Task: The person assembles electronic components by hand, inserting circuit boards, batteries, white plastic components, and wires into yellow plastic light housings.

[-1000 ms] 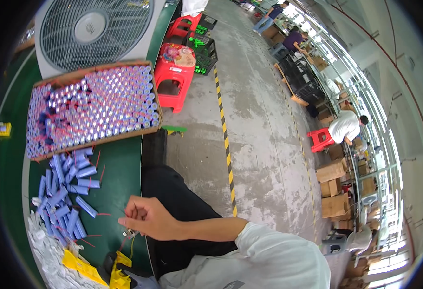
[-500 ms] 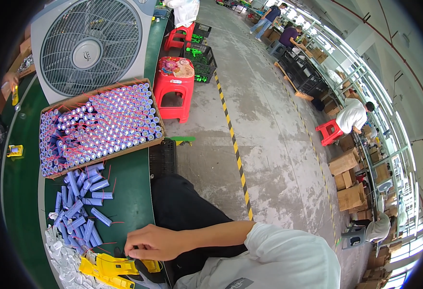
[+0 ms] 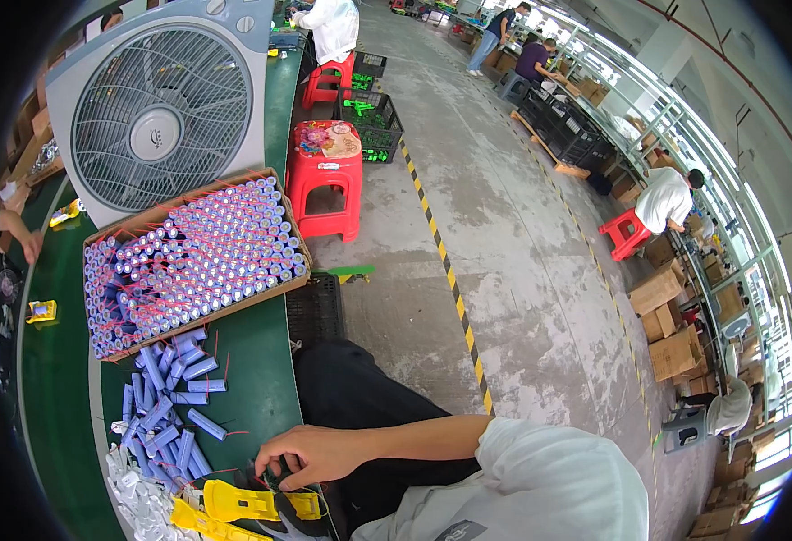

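Observation:
At the bottom of the head view, my right hand [image 3: 310, 453] is closed, its fingertips bent down around a small dark object with thin wires that I cannot make out. Just below it is an open yellow plastic casing [image 3: 238, 501], its parts spread at the table edge. A grey and black shape [image 3: 295, 519] lies across the casing; it may be my left hand in a glove, but its fingers do not show clearly. Beside the casing lies a loose pile of purple battery cells [image 3: 163, 410] with red wires. White scraps [image 3: 139, 487] are heaped next to them.
A cardboard tray [image 3: 211, 320] packed with cells stands before a large grey fan [image 3: 256, 99]. Beyond the table edge are a red stool [image 3: 328, 194] and black crates [image 3: 387, 135]. At the far left, a co-worker's hand [image 3: 26, 242] is near yellow pieces [image 3: 42, 311] on the green belt.
The whole view has shifted slightly. My right fingers have lifted and spread a little, showing the dark object below. The co-worker's hand has let go of a yellow piece, now on the belt.

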Demonstrator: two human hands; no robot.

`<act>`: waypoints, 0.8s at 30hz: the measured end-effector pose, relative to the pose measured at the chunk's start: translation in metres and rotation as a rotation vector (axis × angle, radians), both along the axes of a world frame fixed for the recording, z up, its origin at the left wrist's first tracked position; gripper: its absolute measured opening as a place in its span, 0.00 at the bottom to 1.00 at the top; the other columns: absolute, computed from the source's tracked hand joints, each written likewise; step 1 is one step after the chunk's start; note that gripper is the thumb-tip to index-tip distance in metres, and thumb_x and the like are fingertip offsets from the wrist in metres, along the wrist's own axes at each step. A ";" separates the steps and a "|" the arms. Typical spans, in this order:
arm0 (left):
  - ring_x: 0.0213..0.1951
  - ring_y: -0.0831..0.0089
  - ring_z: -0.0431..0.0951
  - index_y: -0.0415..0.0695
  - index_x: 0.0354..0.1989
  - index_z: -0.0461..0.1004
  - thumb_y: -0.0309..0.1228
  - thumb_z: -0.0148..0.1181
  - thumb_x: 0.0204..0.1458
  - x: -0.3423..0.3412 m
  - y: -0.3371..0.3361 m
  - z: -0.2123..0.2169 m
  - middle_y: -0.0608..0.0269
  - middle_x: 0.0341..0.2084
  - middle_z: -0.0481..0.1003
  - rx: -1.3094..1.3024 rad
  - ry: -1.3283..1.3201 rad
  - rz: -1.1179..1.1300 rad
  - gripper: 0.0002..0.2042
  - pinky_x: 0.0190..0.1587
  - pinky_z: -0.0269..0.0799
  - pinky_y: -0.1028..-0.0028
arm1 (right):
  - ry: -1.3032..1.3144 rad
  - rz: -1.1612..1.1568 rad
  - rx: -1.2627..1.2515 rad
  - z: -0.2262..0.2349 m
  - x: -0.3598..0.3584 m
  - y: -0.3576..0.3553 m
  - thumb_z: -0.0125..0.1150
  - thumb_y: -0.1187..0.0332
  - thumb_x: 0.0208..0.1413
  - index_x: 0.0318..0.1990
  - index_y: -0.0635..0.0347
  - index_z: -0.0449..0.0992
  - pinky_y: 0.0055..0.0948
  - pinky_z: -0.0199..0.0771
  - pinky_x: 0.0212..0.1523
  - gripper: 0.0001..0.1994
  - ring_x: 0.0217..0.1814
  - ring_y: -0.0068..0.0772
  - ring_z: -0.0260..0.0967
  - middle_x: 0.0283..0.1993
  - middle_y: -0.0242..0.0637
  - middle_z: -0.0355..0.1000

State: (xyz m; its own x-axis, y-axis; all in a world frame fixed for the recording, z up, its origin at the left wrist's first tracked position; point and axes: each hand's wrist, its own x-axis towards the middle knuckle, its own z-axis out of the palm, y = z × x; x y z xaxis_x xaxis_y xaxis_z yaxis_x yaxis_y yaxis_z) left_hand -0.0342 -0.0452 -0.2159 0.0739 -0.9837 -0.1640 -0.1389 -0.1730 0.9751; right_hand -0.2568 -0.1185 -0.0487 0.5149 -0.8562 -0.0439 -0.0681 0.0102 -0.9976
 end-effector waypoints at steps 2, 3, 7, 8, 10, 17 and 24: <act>0.60 0.64 0.61 0.45 0.64 0.54 0.45 0.42 0.63 -0.002 0.004 0.001 0.56 0.59 0.61 0.012 0.002 -0.028 0.25 0.59 0.61 0.62 | -0.001 -0.029 0.000 0.000 -0.003 0.003 0.64 0.70 0.50 0.43 0.61 0.70 0.23 0.65 0.25 0.14 0.23 0.21 0.69 0.36 0.35 0.72; 0.60 0.64 0.60 0.45 0.64 0.54 0.45 0.42 0.63 -0.002 0.004 0.001 0.56 0.59 0.61 0.017 0.002 -0.043 0.25 0.60 0.60 0.62 | -0.007 -0.036 0.041 0.000 -0.006 0.002 0.64 0.70 0.50 0.42 0.61 0.70 0.22 0.64 0.25 0.13 0.23 0.21 0.69 0.35 0.35 0.72; 0.61 0.63 0.59 0.45 0.65 0.53 0.44 0.42 0.63 -0.006 0.008 0.000 0.56 0.60 0.60 0.048 0.008 -0.103 0.25 0.60 0.60 0.62 | 0.027 -0.053 0.140 0.004 -0.014 0.002 0.65 0.70 0.50 0.37 0.62 0.71 0.21 0.64 0.25 0.10 0.23 0.21 0.69 0.32 0.34 0.74; 0.61 0.63 0.59 0.45 0.65 0.53 0.44 0.42 0.63 -0.007 0.010 0.000 0.56 0.61 0.60 0.061 0.009 -0.113 0.25 0.60 0.60 0.63 | 0.024 -0.055 0.145 0.002 -0.013 0.001 0.65 0.70 0.50 0.37 0.62 0.71 0.21 0.64 0.25 0.10 0.23 0.21 0.69 0.32 0.34 0.74; 0.62 0.63 0.58 0.45 0.65 0.53 0.44 0.42 0.63 -0.019 0.011 0.049 0.56 0.61 0.59 0.080 0.012 -0.122 0.26 0.60 0.60 0.63 | -0.048 -0.104 0.127 0.001 -0.010 0.003 0.65 0.69 0.51 0.35 0.62 0.71 0.21 0.64 0.25 0.10 0.24 0.18 0.68 0.31 0.32 0.73; 0.49 0.58 0.72 0.44 0.60 0.62 0.47 0.46 0.60 -0.051 -0.011 0.114 0.52 0.49 0.71 0.358 1.685 -0.029 0.25 0.55 0.66 0.60 | -0.145 -0.285 0.159 0.011 -0.016 0.007 0.68 0.75 0.49 0.37 0.60 0.72 0.19 0.71 0.33 0.10 0.32 0.14 0.71 0.33 0.29 0.75; 0.52 0.67 0.70 0.44 0.68 0.48 0.41 0.38 0.64 -0.066 -0.023 0.139 0.55 0.53 0.66 -0.074 0.616 0.123 0.26 0.52 0.69 0.65 | -0.164 -0.289 0.093 0.017 -0.010 -0.016 0.66 0.79 0.48 0.38 0.66 0.73 0.15 0.72 0.34 0.10 0.34 0.16 0.73 0.34 0.33 0.75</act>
State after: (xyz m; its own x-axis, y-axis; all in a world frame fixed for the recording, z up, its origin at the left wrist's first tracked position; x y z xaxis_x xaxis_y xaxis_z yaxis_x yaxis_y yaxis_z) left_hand -0.0998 -0.0684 -0.0774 0.1005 -0.9844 -0.1447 0.4680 -0.0816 0.8800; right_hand -0.2671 -0.1344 -0.0315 0.2579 -0.9640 -0.0653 0.1120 0.0970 -0.9890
